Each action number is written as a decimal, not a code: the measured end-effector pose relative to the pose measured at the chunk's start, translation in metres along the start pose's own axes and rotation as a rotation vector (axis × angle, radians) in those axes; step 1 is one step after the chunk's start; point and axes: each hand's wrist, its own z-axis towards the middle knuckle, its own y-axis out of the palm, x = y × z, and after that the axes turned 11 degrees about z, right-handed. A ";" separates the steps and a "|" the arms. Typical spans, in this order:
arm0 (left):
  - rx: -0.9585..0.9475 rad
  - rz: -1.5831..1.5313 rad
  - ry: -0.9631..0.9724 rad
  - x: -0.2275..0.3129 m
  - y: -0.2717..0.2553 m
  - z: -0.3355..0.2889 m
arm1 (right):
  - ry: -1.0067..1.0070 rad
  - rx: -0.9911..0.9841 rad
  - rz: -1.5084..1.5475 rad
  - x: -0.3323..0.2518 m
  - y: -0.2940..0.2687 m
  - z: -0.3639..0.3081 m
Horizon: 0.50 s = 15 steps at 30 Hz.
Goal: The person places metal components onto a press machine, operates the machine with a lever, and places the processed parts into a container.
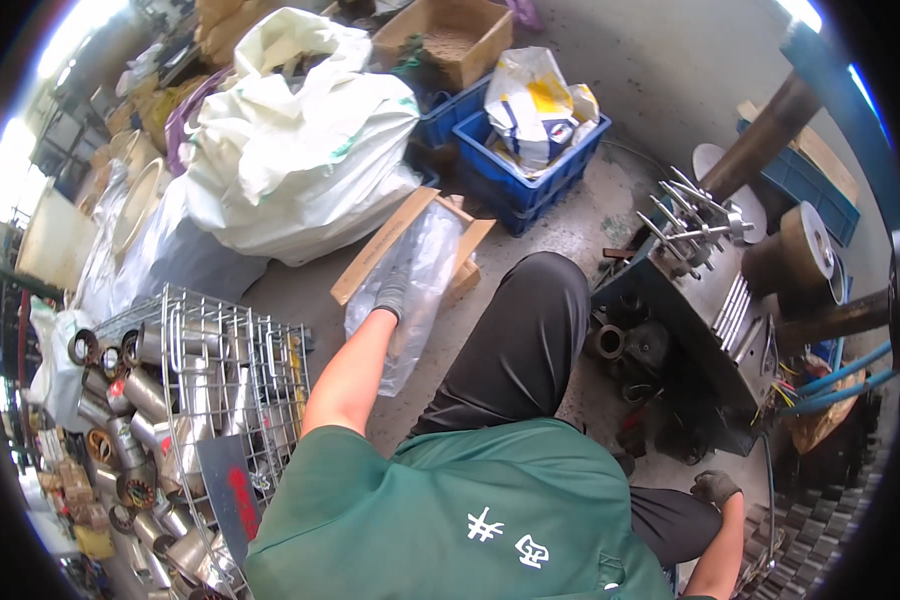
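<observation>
Box: cardboard [382,246], centre of the frame, just above the middle; top flaps stand up, so unsealed already.
Bag: clear plastic [425,345], lying in the mouth of the box and spilling over its near side, toward the frame's middle. Contents, if any, not readable through the folds.
Left hand: gloved in grey [393,290], arm stretched up to the box, glove at the bag; cannot tell whether inside it or against it.
Left fingers: lost in plastic and blur; cannot tell if spread, pressed together or pinching something.
Right hand: gloved [716,487], lower right of the frame, by the bent knee, well apart from the box. Nothing seen in it.
Right fingers: look loosely curled, but the grip side is hidden; cannot tell for sure.
Done: flaps up, bag in place at the mouth, left hand there.
Left over: bag not closed, flaps not folded down; my reading is that work at the box is under way, not finished. How full it is, cannot tell.
Cage: wire [235,350], left of the frame; metal cylinders [148,398] heaped in and beside it.
Machine: right of the frame [692,312], rods [733,315] lying on top; neither hand seen touching them.
</observation>
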 end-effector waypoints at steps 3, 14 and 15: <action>0.045 0.022 -0.011 0.001 0.013 0.024 | 0.268 -0.023 -0.190 -0.009 0.006 -0.010; -0.617 0.760 0.333 -0.121 0.088 0.098 | 0.706 0.365 0.308 -0.052 0.040 -0.015; -0.559 0.823 0.407 -0.127 0.090 0.098 | 0.695 0.389 0.364 -0.055 0.039 -0.013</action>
